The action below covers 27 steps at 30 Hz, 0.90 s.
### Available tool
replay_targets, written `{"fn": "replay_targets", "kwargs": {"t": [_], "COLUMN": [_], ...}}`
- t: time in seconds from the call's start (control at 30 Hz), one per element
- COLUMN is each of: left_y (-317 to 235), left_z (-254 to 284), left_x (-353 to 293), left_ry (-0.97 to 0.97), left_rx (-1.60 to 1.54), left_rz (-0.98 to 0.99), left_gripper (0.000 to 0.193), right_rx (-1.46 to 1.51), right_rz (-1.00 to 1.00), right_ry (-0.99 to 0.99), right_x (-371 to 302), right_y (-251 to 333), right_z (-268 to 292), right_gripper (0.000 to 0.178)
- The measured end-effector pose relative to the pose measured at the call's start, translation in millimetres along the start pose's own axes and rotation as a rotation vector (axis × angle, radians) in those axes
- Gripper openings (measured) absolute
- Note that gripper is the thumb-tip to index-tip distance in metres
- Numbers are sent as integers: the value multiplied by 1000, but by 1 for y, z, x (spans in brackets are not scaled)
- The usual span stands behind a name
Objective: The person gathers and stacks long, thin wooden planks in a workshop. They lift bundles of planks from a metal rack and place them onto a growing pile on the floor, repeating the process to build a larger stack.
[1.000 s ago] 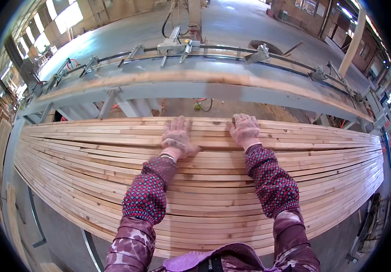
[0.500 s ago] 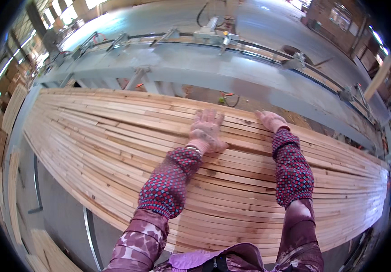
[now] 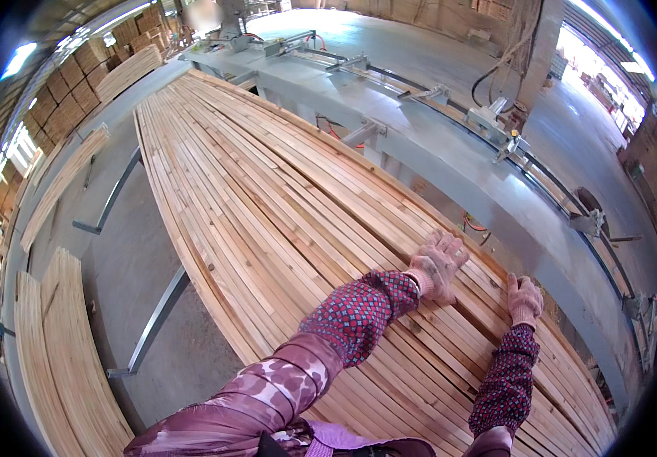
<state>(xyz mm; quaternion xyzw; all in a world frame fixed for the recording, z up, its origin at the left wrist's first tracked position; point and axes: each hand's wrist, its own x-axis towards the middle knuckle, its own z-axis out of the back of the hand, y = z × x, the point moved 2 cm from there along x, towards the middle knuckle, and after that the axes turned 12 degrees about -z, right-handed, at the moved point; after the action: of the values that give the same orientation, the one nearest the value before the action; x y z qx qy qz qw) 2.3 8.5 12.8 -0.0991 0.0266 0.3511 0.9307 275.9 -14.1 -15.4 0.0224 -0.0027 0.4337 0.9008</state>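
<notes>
Long, narrow wooden strips (image 3: 267, 221) lie side by side in a wide layer, with dark gaps between some of them. My left hand (image 3: 436, 268), in a worn pinkish knit glove, rests flat on the strips near their far side, fingers spread. To its right, my right hand (image 3: 525, 301) in a similar glove bends its fingers over the strips at the far edge; its fingertips are partly hidden. Both forearms wear checked sleeve covers, the left cover (image 3: 362, 316) crossing above the strips.
Beyond the strips runs a grey metal machine bed (image 3: 450, 164) with clamps and a rail. At left, metal support arms (image 3: 149, 324) stick out over the floor. Stacked boards (image 3: 65, 358) lie at lower left, and wood piles (image 3: 69, 84) stand farther back.
My view has turned left, so the strips now slant across it. Both hands appear farther right in the picture, still at the far side of the strips.
</notes>
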Motion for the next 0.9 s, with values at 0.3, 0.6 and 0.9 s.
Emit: {"fn": "replay_targets", "kwargs": {"t": [0.3,0.6,0.9], "left_y": [1,4,2], "left_z": [-5,-11,-4], "left_x": [0,4,-1], "left_ry": [-20,2,-9], "left_rx": [-7,-4,3], "left_rz": [-9,2,-3], "left_gripper": [100,103,97], "right_rx": [97,134,45], "right_rz": [34,169,23], "right_ry": [-96,-174,348], "right_x": [-1,-18,45], "right_y": [-6,-14,-2], "right_z": [-8,3,-19], "right_gripper": [48,42,57]}}
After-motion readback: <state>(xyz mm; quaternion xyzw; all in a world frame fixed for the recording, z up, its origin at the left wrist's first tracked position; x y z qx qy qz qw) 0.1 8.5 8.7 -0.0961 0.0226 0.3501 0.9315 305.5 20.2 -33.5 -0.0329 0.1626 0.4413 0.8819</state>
